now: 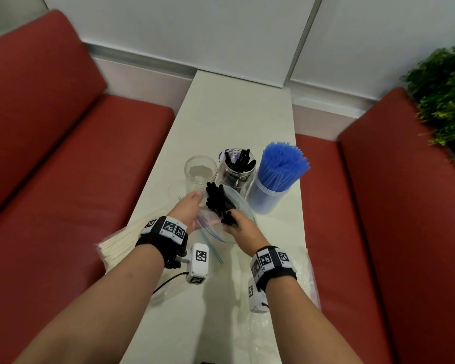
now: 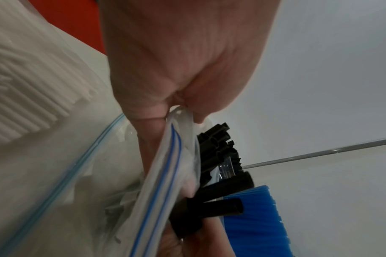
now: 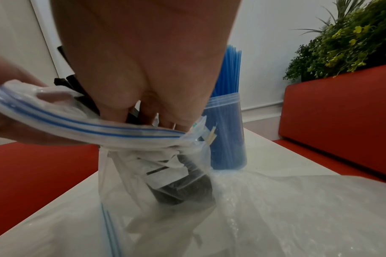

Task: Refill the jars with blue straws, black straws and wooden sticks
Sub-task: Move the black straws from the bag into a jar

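A white table [image 1: 237, 114] runs between red benches [image 1: 63, 143]. The left hand [image 1: 188, 210] pinches the rim of a zip bag [image 3: 81, 127]. The right hand [image 1: 241, 227] grips a bundle of black straws [image 1: 218, 202] at the bag mouth. Behind stand an empty jar [image 1: 200, 172], a jar of black straws [image 1: 237, 166] and a jar of blue straws [image 1: 279, 174]. Wooden sticks [image 1: 121, 244] lie at the left edge.

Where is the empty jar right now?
In the head view the empty jar stands on the white table, left of the jar of black straws and just beyond the left hand.
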Demonstrator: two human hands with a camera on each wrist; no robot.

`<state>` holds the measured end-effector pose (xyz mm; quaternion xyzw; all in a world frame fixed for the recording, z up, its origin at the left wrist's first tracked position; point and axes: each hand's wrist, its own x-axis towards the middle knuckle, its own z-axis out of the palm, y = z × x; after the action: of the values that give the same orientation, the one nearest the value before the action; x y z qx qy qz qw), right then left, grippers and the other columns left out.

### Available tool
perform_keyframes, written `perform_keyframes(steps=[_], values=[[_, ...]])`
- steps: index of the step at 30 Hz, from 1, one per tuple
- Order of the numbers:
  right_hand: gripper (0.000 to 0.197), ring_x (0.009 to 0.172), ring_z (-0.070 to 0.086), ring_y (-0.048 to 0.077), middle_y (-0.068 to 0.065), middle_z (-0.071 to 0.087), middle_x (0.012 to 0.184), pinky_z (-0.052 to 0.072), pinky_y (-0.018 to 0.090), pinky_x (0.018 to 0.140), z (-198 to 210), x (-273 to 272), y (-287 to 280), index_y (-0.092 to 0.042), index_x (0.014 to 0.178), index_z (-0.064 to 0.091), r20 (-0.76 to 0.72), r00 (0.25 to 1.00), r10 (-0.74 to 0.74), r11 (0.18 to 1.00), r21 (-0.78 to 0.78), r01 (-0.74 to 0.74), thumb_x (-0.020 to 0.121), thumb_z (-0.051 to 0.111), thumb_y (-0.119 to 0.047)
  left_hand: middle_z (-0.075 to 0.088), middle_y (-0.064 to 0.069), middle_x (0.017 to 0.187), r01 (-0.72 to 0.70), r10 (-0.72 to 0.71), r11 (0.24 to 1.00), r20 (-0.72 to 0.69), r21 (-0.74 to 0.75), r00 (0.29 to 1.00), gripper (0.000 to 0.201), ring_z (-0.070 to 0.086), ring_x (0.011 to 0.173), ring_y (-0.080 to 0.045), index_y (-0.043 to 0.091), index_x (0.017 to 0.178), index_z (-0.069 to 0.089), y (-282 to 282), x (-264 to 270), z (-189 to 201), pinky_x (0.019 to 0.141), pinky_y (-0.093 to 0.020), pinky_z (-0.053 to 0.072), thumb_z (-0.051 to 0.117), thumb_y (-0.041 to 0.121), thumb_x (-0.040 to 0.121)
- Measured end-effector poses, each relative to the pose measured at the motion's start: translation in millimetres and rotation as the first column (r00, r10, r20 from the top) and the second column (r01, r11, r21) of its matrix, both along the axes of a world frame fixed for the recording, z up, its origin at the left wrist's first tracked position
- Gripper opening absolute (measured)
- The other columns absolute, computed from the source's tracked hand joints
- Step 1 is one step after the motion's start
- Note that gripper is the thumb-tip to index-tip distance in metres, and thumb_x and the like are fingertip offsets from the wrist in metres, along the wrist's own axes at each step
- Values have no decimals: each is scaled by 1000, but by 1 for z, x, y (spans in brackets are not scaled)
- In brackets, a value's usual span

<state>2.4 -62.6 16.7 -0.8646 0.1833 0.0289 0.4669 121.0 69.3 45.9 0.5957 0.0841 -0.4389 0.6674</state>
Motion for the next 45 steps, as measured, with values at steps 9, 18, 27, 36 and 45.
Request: perform_keyframes(steps=[9,18,27,36,45], values=[[40,119,58,29,11,63,129,46,49,102,1,15,11,-12,135,55,66,997,-48,996,-78,53,96,60,-12,68,-25,122,37,-37,999,6,15,999,35,73,87,-35,15,137,51,1,-1,3,59,-48,64,33,33,112],[26,114,55,28,13,58,119,39,27,91,-4,18,12,-4,125,61,107,989,-102,991,-73,110,100,58,-14,65,-28,126,26,-25,999,-10,26,1000,37,71,87,-38,10,139,50,2,4,5,55,-45,63,33,30,113],[35,113,62,19,5,66,124,49,32,96,20,31,-2,-17,136,46,204,957,-204,979,39,201,103,53,-16,63,-34,125,47,-50,997,60,54,997,45,66,66,-30,5,142,48,-3,14,-6,54,-36,55,26,32,114],[15,95,70,10,1,72,99,54,25,83,132,66,-45,-21,113,52,308,925,-222,956,257,143,100,59,-17,68,-31,98,28,-34,995,58,91,998,44,68,77,-35,5,138,51,-4,18,-11,68,-41,56,30,34,112],[17,88,70,21,-7,61,86,57,35,82,178,136,-75,-13,111,44,611,652,-449,893,318,317,98,53,-6,65,-26,81,61,-69,990,65,124,996,45,66,66,-32,7,136,53,-2,18,-4,59,-35,54,28,36,112]])
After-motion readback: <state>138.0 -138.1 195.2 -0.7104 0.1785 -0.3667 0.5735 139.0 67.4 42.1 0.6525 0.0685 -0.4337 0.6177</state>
